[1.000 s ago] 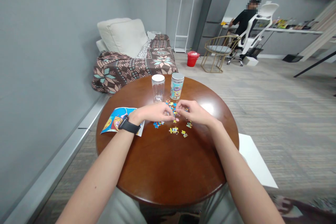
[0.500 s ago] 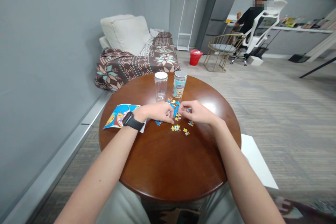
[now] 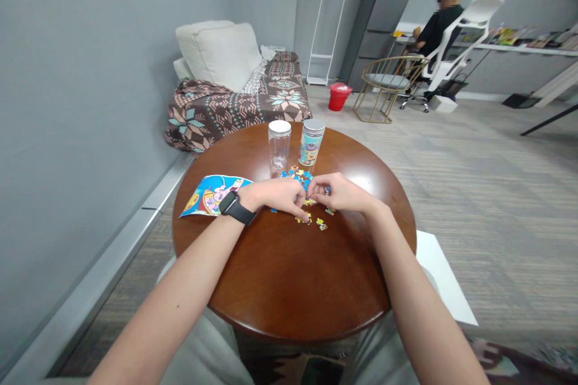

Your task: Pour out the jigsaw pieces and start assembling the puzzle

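Note:
Colourful jigsaw puzzle pieces [image 3: 295, 173] lie in a loose pile on the brown round table [image 3: 289, 289]. My left hand [image 3: 282, 194], with a black watch on its wrist, reaches over the near side of the pile. Its fingers curl, and the thumb stands apart beside some yellow puzzle pieces [image 3: 303, 218]. My right hand [image 3: 336, 191] is closed in a pinch at the pile's right edge; its fingertips hide whatever they hold. A single yellow piece [image 3: 321, 224] lies nearer to me. Under my left wrist is a blue picture sheet [image 3: 212, 192], partly covered.
Behind the pile stand a clear jar [image 3: 279, 147] with a white lid and a jar with a printed label [image 3: 310, 147]. A draped sofa [image 3: 253, 102] is beyond the table. Farther right are a red bin [image 3: 338, 97], a gold-framed chair [image 3: 388, 81] and a seated person [image 3: 440, 27].
My left hand has shifted right and towards me, its thumb now over the yellow pieces. More of the upper pile shows. My right hand stays nearly in place, still pinched.

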A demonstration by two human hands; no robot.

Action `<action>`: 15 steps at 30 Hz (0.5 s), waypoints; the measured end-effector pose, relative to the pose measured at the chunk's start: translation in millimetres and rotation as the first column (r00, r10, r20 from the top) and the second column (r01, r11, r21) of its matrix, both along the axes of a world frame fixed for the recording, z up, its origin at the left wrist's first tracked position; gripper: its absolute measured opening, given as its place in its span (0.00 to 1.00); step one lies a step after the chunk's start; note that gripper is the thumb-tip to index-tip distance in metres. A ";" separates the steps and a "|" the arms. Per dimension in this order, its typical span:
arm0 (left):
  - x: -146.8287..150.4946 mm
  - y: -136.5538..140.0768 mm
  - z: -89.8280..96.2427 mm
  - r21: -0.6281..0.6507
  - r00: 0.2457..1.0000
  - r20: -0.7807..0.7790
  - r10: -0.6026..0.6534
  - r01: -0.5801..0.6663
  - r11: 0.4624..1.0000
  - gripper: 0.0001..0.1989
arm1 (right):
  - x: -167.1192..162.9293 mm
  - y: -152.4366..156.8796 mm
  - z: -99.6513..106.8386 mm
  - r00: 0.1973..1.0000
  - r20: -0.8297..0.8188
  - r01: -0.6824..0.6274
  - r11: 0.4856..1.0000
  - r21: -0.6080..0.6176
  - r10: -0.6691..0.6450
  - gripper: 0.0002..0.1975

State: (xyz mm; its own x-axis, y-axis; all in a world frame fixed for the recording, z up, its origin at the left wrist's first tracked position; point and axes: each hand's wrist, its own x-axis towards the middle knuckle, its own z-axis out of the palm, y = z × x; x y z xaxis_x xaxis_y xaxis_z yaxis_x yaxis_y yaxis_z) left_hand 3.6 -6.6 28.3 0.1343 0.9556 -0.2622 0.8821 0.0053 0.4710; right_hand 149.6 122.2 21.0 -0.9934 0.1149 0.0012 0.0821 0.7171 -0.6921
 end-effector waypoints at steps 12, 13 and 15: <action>-7.3 -0.5 -1.6 0.025 0.994 -0.082 0.068 -0.066 0.997 0.17 | 0.0 0.4 -0.7 0.993 0.112 -0.024 0.999 -0.035 0.028 0.08; -8.6 -1.0 -1.4 0.034 0.995 -0.081 0.065 -0.062 0.997 0.17 | 0.6 -0.4 -0.2 0.991 0.123 -0.042 0.997 -0.063 0.049 0.07; -10.3 -1.4 -1.4 0.046 0.995 -0.078 0.060 -0.056 0.997 0.16 | 1.7 -2.5 1.0 0.985 0.146 -0.078 0.992 -0.100 0.092 0.06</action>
